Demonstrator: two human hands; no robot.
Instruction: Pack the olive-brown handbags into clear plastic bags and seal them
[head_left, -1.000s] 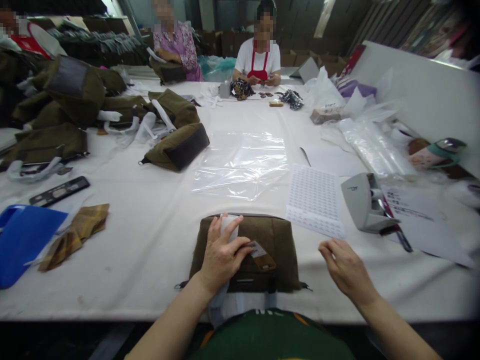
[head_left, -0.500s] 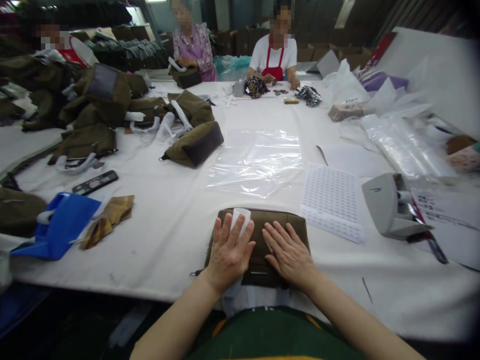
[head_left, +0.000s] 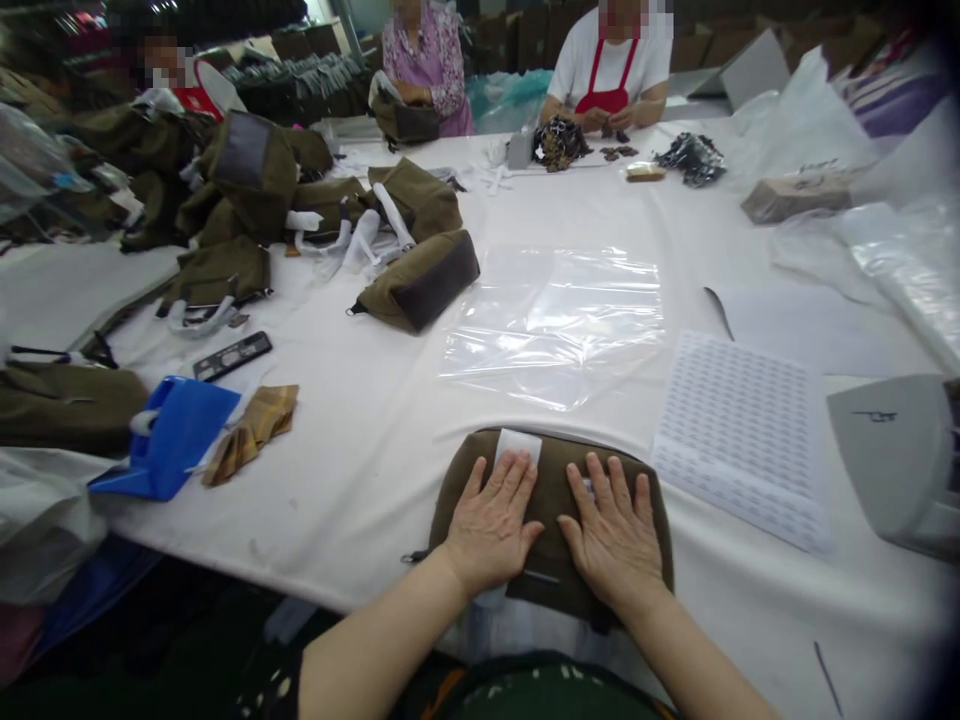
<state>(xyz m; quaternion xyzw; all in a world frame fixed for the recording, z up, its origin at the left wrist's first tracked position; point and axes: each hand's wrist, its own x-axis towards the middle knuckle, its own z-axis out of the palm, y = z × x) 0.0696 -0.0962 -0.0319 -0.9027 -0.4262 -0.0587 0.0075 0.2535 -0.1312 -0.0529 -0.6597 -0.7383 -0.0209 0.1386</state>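
Olive-brown fabric pouch point(head_left: 555, 470) at white tabletop's point(head_left: 360, 470) near edge; left hand point(head_left: 491, 525), right hand point(head_left: 613, 535) flat on it, fingers spread, gripping nothing. Likely light, floppy (take by side seams).

A flat olive-brown bag point(head_left: 551, 480) lies at the near edge of the bench point(head_left: 375, 450), centre of view. A white strap point(head_left: 517, 445) shows at its far edge.

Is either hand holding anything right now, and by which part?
Nothing is gripped: left hand and right hand lie flat, palms down, on the olive bag.
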